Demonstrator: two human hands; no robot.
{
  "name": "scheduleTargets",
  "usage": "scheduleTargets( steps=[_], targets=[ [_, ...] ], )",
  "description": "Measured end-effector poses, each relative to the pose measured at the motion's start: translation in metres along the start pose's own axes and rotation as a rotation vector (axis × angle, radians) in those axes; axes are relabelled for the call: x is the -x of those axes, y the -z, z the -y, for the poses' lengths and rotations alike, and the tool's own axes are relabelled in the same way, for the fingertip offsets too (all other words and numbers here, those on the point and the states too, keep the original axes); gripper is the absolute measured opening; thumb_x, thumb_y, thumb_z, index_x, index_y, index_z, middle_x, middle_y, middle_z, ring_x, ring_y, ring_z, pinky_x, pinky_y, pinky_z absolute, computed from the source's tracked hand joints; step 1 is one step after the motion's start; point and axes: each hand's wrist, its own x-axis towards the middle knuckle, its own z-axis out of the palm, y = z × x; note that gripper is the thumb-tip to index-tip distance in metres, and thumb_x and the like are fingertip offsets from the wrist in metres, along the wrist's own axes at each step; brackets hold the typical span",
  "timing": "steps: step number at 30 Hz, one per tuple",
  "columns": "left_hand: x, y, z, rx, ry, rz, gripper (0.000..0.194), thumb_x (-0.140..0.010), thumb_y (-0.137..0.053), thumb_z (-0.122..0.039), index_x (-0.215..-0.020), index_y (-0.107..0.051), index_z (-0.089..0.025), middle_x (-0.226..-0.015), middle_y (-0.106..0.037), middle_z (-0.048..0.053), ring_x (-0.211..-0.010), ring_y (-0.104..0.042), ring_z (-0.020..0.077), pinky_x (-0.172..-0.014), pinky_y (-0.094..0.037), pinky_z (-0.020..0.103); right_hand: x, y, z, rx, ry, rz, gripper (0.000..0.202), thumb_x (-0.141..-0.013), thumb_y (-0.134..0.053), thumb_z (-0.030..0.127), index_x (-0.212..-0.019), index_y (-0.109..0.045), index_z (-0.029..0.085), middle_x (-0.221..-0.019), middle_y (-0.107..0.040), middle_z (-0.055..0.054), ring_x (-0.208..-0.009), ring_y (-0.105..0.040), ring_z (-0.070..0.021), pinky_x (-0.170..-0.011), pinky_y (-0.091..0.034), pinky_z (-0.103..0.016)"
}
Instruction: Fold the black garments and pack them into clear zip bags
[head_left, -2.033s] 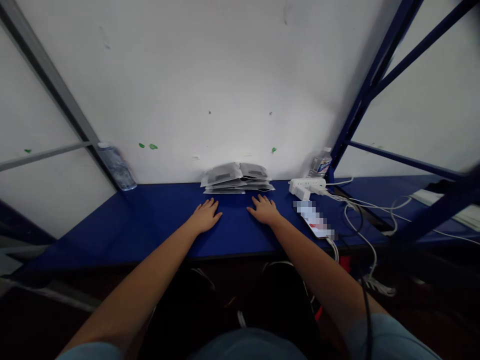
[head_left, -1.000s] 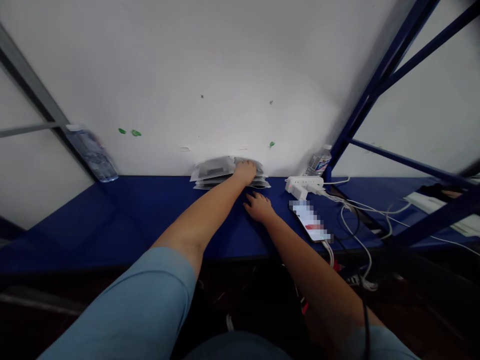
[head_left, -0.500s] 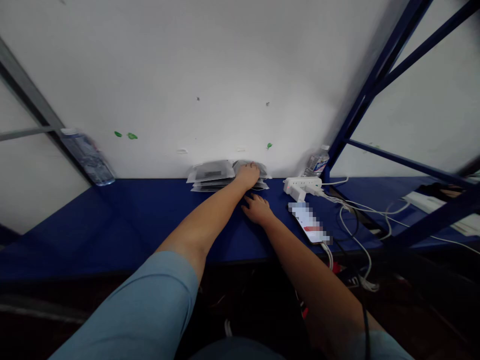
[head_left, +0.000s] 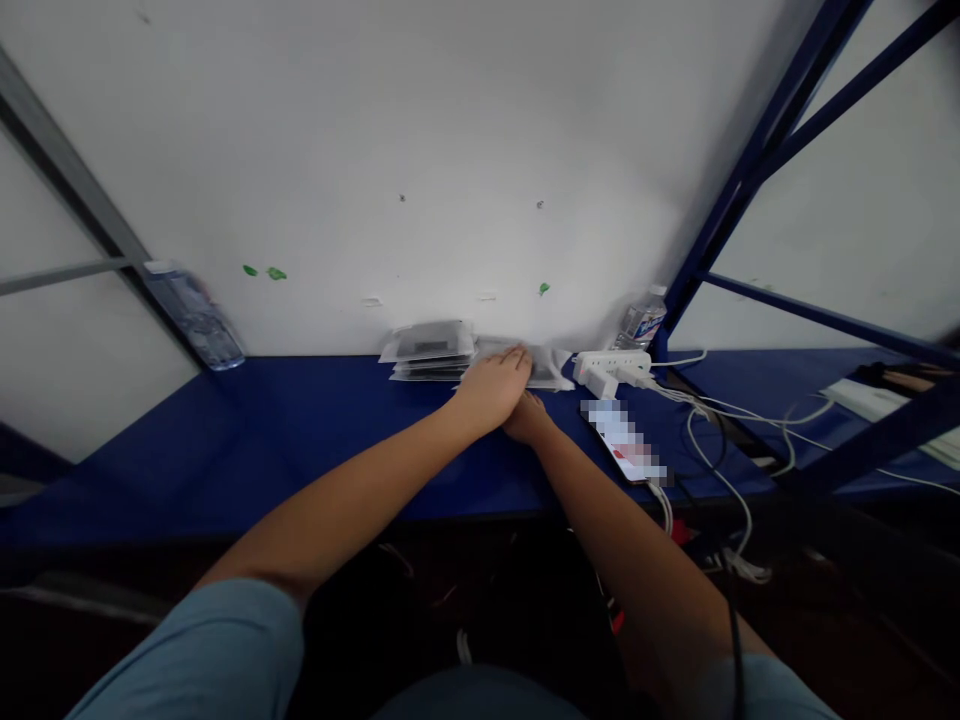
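Observation:
My left hand (head_left: 496,386) lies over a clear plastic bag (head_left: 553,368) with something dark grey inside, its fingers curled onto the bag's near part. Just below and to the right, my right hand (head_left: 528,416) is close against the left one, and its fingers are mostly hidden beneath it. Left of the hands, a stack of similar plastic bags (head_left: 429,345) with dark flat contents rests by the wall. The hands cover part of the bag, so its near edge is only partly visible.
A white power strip (head_left: 613,366) with plugs and cables stands right of the bags, a phone (head_left: 624,445) charging in front of it. Water bottles stand at the left (head_left: 196,315) and the right (head_left: 642,318). Blue frame bars (head_left: 739,180) rise on the right of the blue tabletop (head_left: 300,440).
My left hand has drawn back from the wall toward me, and the right-hand bag now lies nearer and further right. My right hand has closed up against the left.

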Motion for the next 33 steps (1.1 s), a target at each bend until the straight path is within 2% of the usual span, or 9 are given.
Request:
scheduleTargets(
  steps=[3, 6, 10, 13, 17, 20, 22, 28, 33],
  targets=[
    [0.037, -0.002, 0.025, 0.014, 0.007, 0.037, 0.061, -0.093, -0.030, -0.009, -0.154, -0.039, -0.010, -0.161, -0.038, 0.012, -0.149, -0.036, 0.0242, -0.123, -0.028, 0.040, 0.000, -0.003, -0.003, -0.056, 0.017, -0.042, 0.061, -0.099, -0.045, 0.045, -0.157, -0.035, 0.029, -0.162, -0.038, -0.008, -0.147, -0.036, -0.0301, -0.118, -0.029, -0.045],
    [0.069, -0.016, 0.050, -0.039, 0.046, 0.089, 0.059, -0.091, -0.032, -0.007, -0.149, -0.044, -0.005, -0.158, -0.041, 0.018, -0.146, -0.041, 0.0260, -0.122, -0.030, 0.040, -0.002, -0.007, -0.007, -0.093, 0.018, -0.071, 0.055, -0.096, -0.052, 0.040, -0.149, -0.049, 0.026, -0.160, -0.040, -0.010, -0.146, -0.036, -0.0312, -0.118, -0.030, -0.047],
    [0.093, -0.035, 0.067, -0.068, 0.079, 0.086, 0.057, -0.089, -0.039, -0.004, -0.145, -0.049, -0.004, -0.153, -0.048, 0.019, -0.140, -0.050, 0.0273, -0.117, -0.039, 0.042, -0.006, -0.011, -0.013, -0.189, 0.041, -0.158, 0.051, -0.088, -0.063, 0.036, -0.136, -0.058, 0.019, -0.147, -0.052, -0.018, -0.137, -0.047, -0.0329, -0.113, -0.036, -0.048],
    [0.097, -0.039, 0.071, -0.065, 0.080, 0.043, 0.054, -0.089, -0.047, -0.006, -0.142, -0.053, -0.005, -0.148, -0.053, 0.019, -0.136, -0.054, 0.0290, -0.114, -0.042, 0.043, -0.006, -0.012, -0.015, -0.303, 0.108, -0.275, 0.046, -0.079, -0.071, 0.031, -0.121, -0.060, 0.017, -0.124, -0.063, -0.015, -0.116, -0.059, -0.0288, -0.101, -0.046, -0.042],
    [0.096, -0.037, 0.074, -0.028, 0.094, -0.011, 0.051, -0.088, -0.053, -0.009, -0.138, -0.057, -0.008, -0.144, -0.058, 0.018, -0.131, -0.058, 0.0291, -0.111, -0.046, 0.043, 0.000, -0.007, -0.008, -0.468, 0.384, -0.448, 0.030, -0.072, -0.069, 0.019, -0.098, -0.055, 0.021, -0.099, -0.061, -0.005, -0.094, -0.058, -0.0230, -0.087, -0.049, -0.038],
    [0.097, -0.037, 0.074, -0.007, 0.099, -0.027, 0.050, -0.087, -0.055, -0.010, -0.137, -0.058, -0.006, -0.143, -0.059, 0.019, -0.131, -0.058, 0.0295, -0.111, -0.046, 0.043, 0.007, -0.002, 0.001, -0.488, 0.567, -0.415, 0.024, -0.074, -0.065, 0.014, -0.093, -0.053, 0.022, -0.096, -0.058, -0.004, -0.090, -0.056, -0.0210, -0.083, -0.047, -0.034],
    [0.098, -0.038, 0.074, -0.002, 0.105, -0.029, 0.050, -0.087, -0.054, -0.010, -0.137, -0.058, -0.005, -0.143, -0.059, 0.020, -0.132, -0.058, 0.0298, -0.111, -0.045, 0.043, 0.011, 0.000, 0.005, -0.459, 0.618, -0.366, 0.021, -0.076, -0.063, 0.012, -0.091, -0.054, 0.022, -0.095, -0.058, -0.004, -0.087, -0.056, -0.0197, -0.080, -0.046, -0.032],
    [0.102, -0.037, 0.071, 0.020, 0.122, -0.048, 0.052, -0.084, -0.053, -0.007, -0.135, -0.060, -0.005, -0.141, -0.060, 0.020, -0.129, -0.060, 0.0301, -0.110, -0.046, 0.044, 0.020, 0.002, 0.012, -0.407, 0.587, -0.303, 0.023, -0.075, -0.062, 0.006, -0.091, -0.056, 0.022, -0.090, -0.062, -0.002, -0.078, -0.057, -0.0171, -0.073, -0.045, -0.028],
    [0.103, -0.036, 0.071, 0.036, 0.186, -0.053, 0.052, -0.083, -0.054, -0.008, -0.135, -0.060, -0.005, -0.140, -0.061, 0.021, -0.129, -0.059, 0.0313, -0.110, -0.046, 0.046, 0.023, 0.000, 0.013, -0.372, 0.606, -0.286, 0.013, -0.086, -0.066, 0.018, -0.097, -0.059, 0.021, -0.091, -0.065, -0.003, -0.079, -0.061, -0.0178, -0.071, -0.046, -0.028]
  ],
)
